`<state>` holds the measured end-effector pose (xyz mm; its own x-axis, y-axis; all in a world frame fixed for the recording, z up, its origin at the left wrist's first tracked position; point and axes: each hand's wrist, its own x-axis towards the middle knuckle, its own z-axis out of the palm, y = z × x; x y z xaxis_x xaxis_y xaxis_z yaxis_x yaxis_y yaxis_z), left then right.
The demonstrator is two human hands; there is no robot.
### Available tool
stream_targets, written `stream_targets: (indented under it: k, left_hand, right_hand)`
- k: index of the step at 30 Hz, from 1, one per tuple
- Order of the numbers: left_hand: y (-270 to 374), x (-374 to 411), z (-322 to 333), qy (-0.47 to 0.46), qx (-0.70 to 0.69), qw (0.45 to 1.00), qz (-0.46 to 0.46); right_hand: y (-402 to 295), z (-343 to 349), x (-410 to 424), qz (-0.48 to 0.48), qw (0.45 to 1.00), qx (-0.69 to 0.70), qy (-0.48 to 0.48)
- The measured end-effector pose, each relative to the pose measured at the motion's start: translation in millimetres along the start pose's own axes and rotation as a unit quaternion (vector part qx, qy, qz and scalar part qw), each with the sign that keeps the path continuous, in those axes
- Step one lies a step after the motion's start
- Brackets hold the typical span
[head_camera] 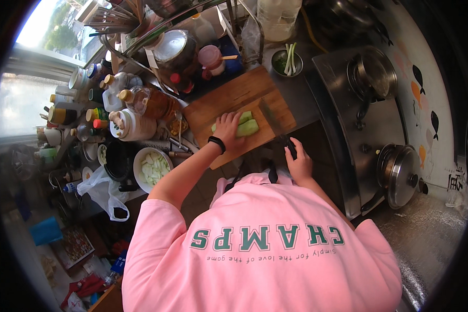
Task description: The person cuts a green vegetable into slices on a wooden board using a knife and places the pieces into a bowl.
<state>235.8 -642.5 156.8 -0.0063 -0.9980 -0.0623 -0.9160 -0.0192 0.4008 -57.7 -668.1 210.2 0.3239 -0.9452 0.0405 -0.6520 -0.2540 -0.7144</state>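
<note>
On the wooden cutting board [234,91] lie pieces of a peeled pale green vegetable [249,128], perhaps a gourd, side by side. My left hand [227,128], with a black band on its wrist, rests over their left end and holds them down. In my right hand [299,160], near the board's front right corner, is the black handle of a kitchen knife [271,116]. Its broad blade is over the board to the right of the vegetable, apart from it. A white bowl [137,171] of sliced pale green vegetable stands at the left.
Behind the board is a small metal bowl [279,58] with scallion stalks. To the right is a gas stove [341,113] bearing an uncovered pan [378,76] and a lidded pot [401,181]. Bottles, a white jar [138,126] and a plastic bag [101,191] crowd the left.
</note>
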Motion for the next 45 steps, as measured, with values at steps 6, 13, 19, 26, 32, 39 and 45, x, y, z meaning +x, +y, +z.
stream_targets:
  k: [6, 13, 19, 26, 32, 39, 45]
  left_hand:
    - [15.0, 6.0, 13.4, 0.107, -0.006, 0.989, -0.101]
    - [17.4, 2.5, 26.0, 0.142, -0.039, 0.975, -0.164]
    - [23.5, 6.9, 27.3, 0.156, -0.063, 0.969, -0.182]
    - [20.2, 4.1, 32.2, 0.178, -0.062, 0.968, -0.162]
    - [21.6, 4.5, 31.9, 0.172, -0.070, 0.967, -0.173]
    - [23.9, 4.7, 28.3, 0.177, -0.081, 0.965, -0.174]
    - [21.3, 3.7, 30.8, 0.182, -0.098, 0.964, -0.166]
  right_hand:
    - [0.1, 30.2, 17.3, -0.026, 0.999, -0.043, -0.006]
    - [-3.7, 38.3, 30.2, 0.032, 0.982, -0.130, -0.133]
    - [-16.0, 41.4, 35.8, 0.044, 0.979, -0.071, -0.184]
    - [-16.5, 39.9, 39.8, 0.049, 0.978, -0.061, -0.196]
    - [-49.6, 27.7, 63.0, 0.062, 0.968, -0.110, -0.216]
    - [-88.2, 25.3, 97.5, 0.071, 0.943, -0.185, -0.267]
    - [-97.3, 30.1, 94.0, 0.085, 0.937, -0.193, -0.279]
